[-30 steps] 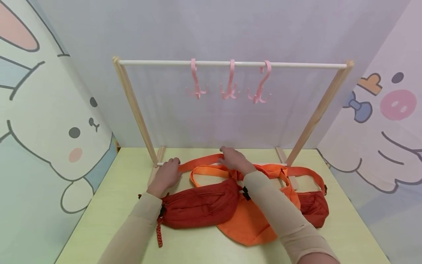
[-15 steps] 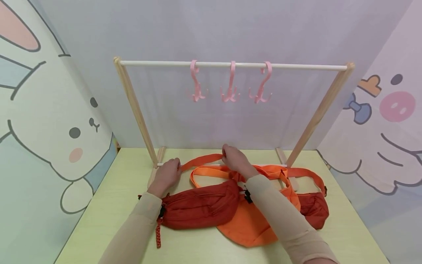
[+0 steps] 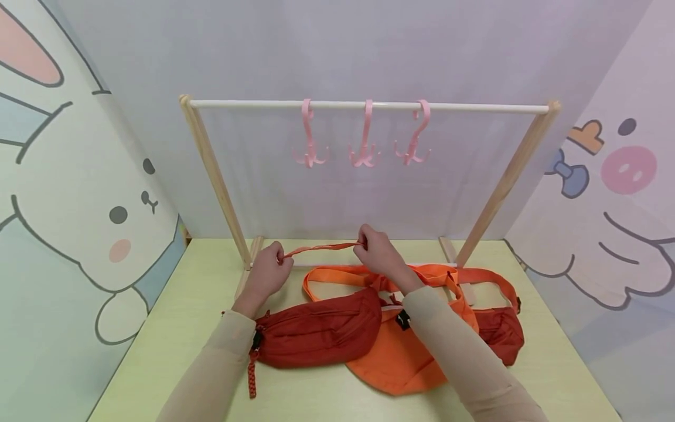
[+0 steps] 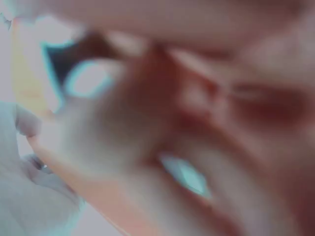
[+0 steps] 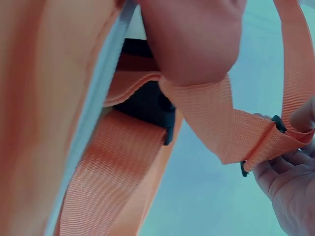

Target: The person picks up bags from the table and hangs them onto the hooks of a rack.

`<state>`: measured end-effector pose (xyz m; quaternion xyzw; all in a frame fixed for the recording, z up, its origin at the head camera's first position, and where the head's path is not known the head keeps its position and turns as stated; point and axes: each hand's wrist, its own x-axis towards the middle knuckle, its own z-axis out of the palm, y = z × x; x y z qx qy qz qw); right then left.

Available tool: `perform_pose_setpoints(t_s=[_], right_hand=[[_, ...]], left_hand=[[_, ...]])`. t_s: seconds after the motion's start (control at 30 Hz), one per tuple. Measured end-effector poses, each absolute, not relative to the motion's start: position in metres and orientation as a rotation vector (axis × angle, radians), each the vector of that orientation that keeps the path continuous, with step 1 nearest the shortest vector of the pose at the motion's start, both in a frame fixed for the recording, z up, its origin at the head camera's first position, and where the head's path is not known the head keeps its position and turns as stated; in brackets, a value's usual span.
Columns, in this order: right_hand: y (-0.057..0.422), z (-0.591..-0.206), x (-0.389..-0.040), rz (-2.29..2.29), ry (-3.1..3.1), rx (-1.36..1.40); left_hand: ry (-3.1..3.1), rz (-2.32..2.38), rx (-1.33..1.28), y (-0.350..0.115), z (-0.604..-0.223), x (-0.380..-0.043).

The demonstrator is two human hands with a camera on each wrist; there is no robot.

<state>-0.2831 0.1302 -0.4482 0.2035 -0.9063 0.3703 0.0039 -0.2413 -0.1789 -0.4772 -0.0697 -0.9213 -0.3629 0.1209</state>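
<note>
In the head view a dark red waist bag [image 3: 321,331] lies on the table, its strap [image 3: 324,247] raised behind it. My left hand [image 3: 268,272] grips the strap's left part, and my right hand [image 3: 379,252] pinches it farther right, with a nearly level stretch between them. The right wrist view shows the left hand [image 5: 290,191] holding the strap by a black slider [image 5: 278,124]. Beneath my right forearm lie an orange bag [image 3: 392,366] and a black buckle [image 3: 403,319]. The left wrist view is mostly blurred fingers.
Another dark red bag [image 3: 503,334] lies at the right. Behind the bags stands a wooden rack with a white top rail [image 3: 237,104]. Three pink hooks hang there: left [image 3: 310,138], middle [image 3: 365,138] and right [image 3: 415,138]. Printed walls enclose the table [image 3: 174,305].
Both hands have lifted the strap slightly, and it has turned from its flat face to a thin edge. My right hand has curled from straighter fingers into a pinch.
</note>
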Motion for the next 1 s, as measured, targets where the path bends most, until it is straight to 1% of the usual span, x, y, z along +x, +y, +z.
perform_pose_setpoints(t_s=[0.2,0.4,0.67,1.0], right_hand=[[0.133,-0.438,-0.273,1.258,-2.75,0.658],[0.134,-0.426,-0.262,1.322,-2.695,0.662],[0.134,-0.407,-0.243,1.306,-2.611,0.751],[0.134,-0.382,-0.227,1.115,-2.504,0.869]], left_hand=[[-2.622,-1.344,-0.133,-0.176,-0.462,-0.233],[-2.588,-1.544,-0.143,-0.172,-0.445,-0.225],[-2.576,-1.551,-0.236,-0.167,-0.423,-0.211],[-2.501,-1.423,-0.294,-0.163,-0.402,-0.198]])
